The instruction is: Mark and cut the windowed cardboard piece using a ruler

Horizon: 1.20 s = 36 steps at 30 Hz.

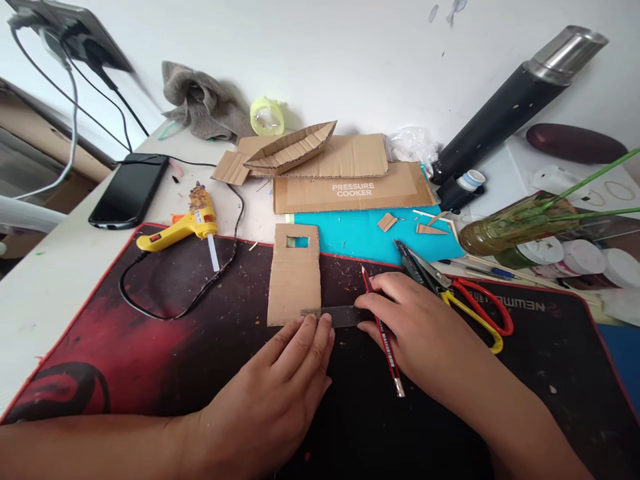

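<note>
A tan cardboard strip (294, 280) with a small rectangular cut-out near its far end lies on the dark desk mat. Across its near end rests a clear ruler (343, 317). My left hand (295, 380) has its fingers stretched out together, tips pressing on the ruler and the cardboard edge. My right hand (405, 320) pinches the ruler's right end between thumb and fingers. A red and black pencil (389, 363) is held in the same hand, its point facing away from me. Part of the ruler is hidden under my fingers.
Scissors (483, 300) and a dark cutter (413, 263) lie beyond my right hand. A yellow glue gun (187, 223) with its cord sits left. Behind are a blue sheet (345, 230), cardboard pieces (325, 193), a cardboard boat shape (293, 150), a phone (130, 190) and a black flask (505, 113).
</note>
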Available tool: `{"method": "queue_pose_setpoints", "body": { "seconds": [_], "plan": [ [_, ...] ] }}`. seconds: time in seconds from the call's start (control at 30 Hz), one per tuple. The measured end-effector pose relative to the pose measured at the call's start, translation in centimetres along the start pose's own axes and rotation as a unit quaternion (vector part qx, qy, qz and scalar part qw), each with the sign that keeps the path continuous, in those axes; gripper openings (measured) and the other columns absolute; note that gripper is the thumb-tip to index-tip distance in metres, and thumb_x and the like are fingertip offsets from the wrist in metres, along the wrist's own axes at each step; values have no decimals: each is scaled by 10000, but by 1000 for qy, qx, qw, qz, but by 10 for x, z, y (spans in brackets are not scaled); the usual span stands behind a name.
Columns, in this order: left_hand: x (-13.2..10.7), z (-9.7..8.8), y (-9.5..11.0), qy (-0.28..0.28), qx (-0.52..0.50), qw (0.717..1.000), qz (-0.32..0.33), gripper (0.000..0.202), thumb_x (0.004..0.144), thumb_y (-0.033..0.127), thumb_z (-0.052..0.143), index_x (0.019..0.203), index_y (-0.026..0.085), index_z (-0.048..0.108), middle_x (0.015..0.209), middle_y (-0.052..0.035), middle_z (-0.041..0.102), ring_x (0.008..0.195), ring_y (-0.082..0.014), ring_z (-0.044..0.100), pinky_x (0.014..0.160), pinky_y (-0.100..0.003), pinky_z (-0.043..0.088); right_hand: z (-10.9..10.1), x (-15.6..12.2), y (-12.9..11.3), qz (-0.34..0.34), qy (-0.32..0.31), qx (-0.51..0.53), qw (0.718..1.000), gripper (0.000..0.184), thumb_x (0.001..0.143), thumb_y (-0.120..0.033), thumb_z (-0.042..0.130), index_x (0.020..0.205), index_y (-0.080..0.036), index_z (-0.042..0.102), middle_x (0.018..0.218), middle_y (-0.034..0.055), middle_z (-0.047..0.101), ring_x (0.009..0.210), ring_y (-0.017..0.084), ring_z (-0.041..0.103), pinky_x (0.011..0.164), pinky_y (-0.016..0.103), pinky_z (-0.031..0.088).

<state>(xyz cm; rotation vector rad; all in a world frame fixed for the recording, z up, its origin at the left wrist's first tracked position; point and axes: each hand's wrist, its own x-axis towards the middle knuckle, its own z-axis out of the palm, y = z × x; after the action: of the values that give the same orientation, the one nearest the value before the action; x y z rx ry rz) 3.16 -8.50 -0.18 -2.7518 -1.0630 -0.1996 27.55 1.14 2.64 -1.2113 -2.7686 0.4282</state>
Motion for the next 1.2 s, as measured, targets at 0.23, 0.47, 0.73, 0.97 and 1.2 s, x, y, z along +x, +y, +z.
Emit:
{"method": "queue_pose_setpoints", "body": {
  "seconds": [0.23,0.47,0.73,0.97,1.2],
  "plan": [
    [0,3,2,-3,-6,1000,0,526,1102,349,585,1475,-17,648,1587,-241,642,1459,-377,603,1258,-497,399,1,0,0,-7,14,-24,1000,130,936,-92,787,981,-205,738,1009,81,688,920,283,681,728,397,540],
    [-1,4,2,6,-24,1000,-9,526,1114,310,537,1511,-28,602,1608,-233,625,1473,-377,589,1271,-499,385,0,-2,1,-16,23,-17,999,148,928,-84,794,1034,-179,754,1019,89,680,919,295,683,722,414,545],
    [0,6,1,-3,-47,999,-5,541,1123,277,525,1536,-72,547,1636,-261,585,1491,-399,572,1314,-515,304,2,-2,2,-15,30,-13,999,158,934,-74,794,1041,-186,768,1033,93,697,940,289,692,736,397,542],
    [0,8,1,4,-53,998,-14,543,1120,285,526,1538,-60,557,1645,-249,581,1501,-388,557,1347,-510,257,2,-1,2,-12,26,-8,1000,159,933,-85,810,1056,-178,772,1035,91,698,941,287,696,740,395,546],
    [-1,9,-1,2,-69,997,-25,530,1115,304,556,1542,-7,584,1660,-230,575,1510,-374,538,1377,-588,192,3,-3,2,-13,29,-11,999,132,955,-95,788,1059,-175,775,1059,107,707,949,296,702,744,406,553]
  ]
}}
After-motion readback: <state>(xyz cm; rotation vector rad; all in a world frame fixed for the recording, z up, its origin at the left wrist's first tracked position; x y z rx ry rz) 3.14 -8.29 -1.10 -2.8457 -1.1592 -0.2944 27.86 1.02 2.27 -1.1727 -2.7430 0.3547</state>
